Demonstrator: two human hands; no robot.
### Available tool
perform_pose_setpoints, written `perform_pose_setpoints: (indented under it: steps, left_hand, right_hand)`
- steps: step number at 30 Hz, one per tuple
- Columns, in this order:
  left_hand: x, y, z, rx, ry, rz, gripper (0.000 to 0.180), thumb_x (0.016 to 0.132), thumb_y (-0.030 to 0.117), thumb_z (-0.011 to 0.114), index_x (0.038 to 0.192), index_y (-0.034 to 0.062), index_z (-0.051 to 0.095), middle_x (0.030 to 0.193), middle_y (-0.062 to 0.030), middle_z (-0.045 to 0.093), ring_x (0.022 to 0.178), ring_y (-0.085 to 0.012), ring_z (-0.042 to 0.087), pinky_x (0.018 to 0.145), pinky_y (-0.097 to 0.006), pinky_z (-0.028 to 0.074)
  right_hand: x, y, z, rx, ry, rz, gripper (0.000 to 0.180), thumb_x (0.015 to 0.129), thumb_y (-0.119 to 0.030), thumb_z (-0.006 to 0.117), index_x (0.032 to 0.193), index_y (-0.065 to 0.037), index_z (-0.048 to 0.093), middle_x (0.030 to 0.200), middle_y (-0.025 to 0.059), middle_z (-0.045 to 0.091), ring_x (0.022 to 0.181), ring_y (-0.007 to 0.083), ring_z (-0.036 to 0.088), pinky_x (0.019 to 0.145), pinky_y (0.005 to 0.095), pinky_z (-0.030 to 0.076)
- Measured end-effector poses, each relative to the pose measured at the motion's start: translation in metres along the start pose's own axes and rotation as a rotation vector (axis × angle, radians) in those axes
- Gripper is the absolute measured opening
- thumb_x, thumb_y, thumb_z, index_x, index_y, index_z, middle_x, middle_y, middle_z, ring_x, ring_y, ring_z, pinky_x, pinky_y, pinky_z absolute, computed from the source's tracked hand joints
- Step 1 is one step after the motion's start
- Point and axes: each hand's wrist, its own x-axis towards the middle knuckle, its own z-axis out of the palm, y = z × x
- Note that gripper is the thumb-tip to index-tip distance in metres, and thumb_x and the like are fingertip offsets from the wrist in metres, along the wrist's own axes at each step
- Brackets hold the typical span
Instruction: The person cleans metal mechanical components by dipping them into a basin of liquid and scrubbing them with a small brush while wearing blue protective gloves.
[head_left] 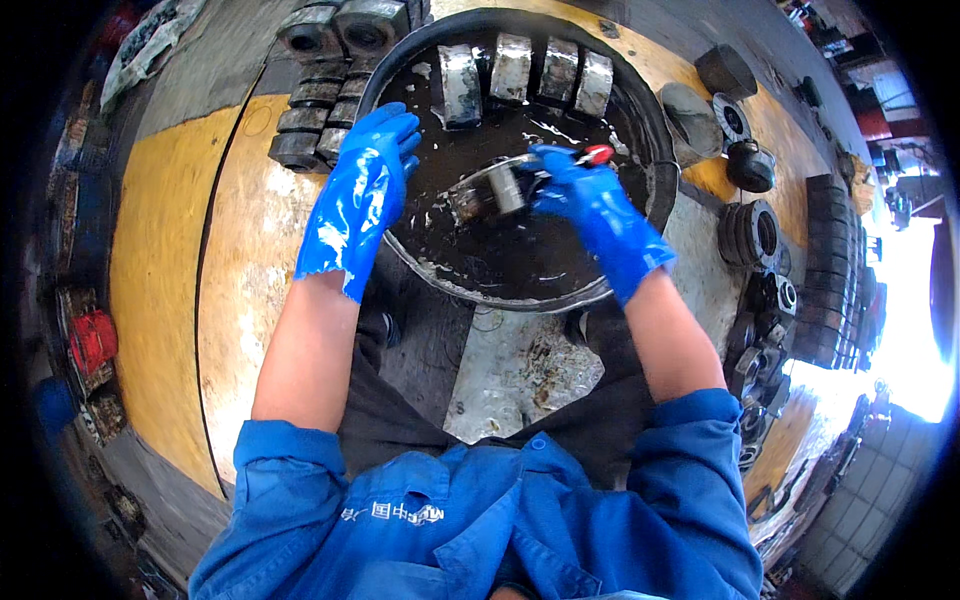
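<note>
In the middle of the round black basin (655,130) of dark liquid, the right hand (572,178), blue-gloved, grips a red-handled brush (596,154) against a grey metal block (506,187); the left hand (375,150), fingers loosely curled and holding nothing, rests on the basin's left rim, farther from the block.

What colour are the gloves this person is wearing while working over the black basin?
Bright blue, on both the left hand and the right hand; the head view shows them.

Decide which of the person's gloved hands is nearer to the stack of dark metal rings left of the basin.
Left. The left hand rests on the basin rim right beside the stack of dark metal rings; the right hand is over the basin's middle, farther away.
</note>
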Motion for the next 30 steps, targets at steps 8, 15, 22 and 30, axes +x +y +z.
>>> perform_pose_setpoints:
  steps: [8,15,22,30]
  left_hand:
    - [-0.006,0.01,0.008,-0.001,0.057,-0.021,0.05,0.108,0.024,0.049,0.154,0.0068,0.041,0.153,-0.0167,0.052,0.139,-0.0313,0.052,0.114,-0.042,0.044]
    - [-0.011,0.008,0.009,0.019,0.013,-0.01,0.052,0.109,0.026,0.048,0.156,0.0074,0.039,0.155,-0.0165,0.05,0.142,-0.0311,0.05,0.117,-0.043,0.04]
    - [-0.006,0.006,0.013,-0.022,0.016,-0.037,0.052,0.108,0.027,0.05,0.155,0.0075,0.04,0.155,-0.0154,0.05,0.142,-0.0319,0.05,0.116,-0.045,0.04]
    - [-0.001,0.009,0.018,0.061,0.069,-0.096,0.054,0.105,0.028,0.053,0.154,0.0099,0.043,0.15,-0.0136,0.055,0.14,-0.0305,0.051,0.114,-0.044,0.041]
  right_hand:
    - [0.015,-0.03,-0.075,-0.119,0.318,-0.07,0.036,0.099,-0.031,0.071,0.128,-0.01,0.07,0.111,0.0103,0.076,0.087,0.0199,0.074,0.073,0.0336,0.061]
    - [0.033,0.001,-0.052,-0.163,0.152,-0.104,0.034,0.1,-0.026,0.068,0.129,-0.008,0.069,0.11,0.006,0.075,0.086,0.0158,0.07,0.073,0.0309,0.058]
    - [0.049,0.031,-0.081,-0.168,0.111,0.099,0.04,0.1,-0.03,0.068,0.133,-0.007,0.066,0.116,0.0089,0.074,0.092,0.0175,0.071,0.081,0.0346,0.059]
    - [0.037,0.012,-0.058,-0.229,0.075,-0.012,0.038,0.101,-0.034,0.066,0.13,-0.01,0.069,0.114,0.0037,0.074,0.091,0.0147,0.066,0.081,0.0316,0.055]
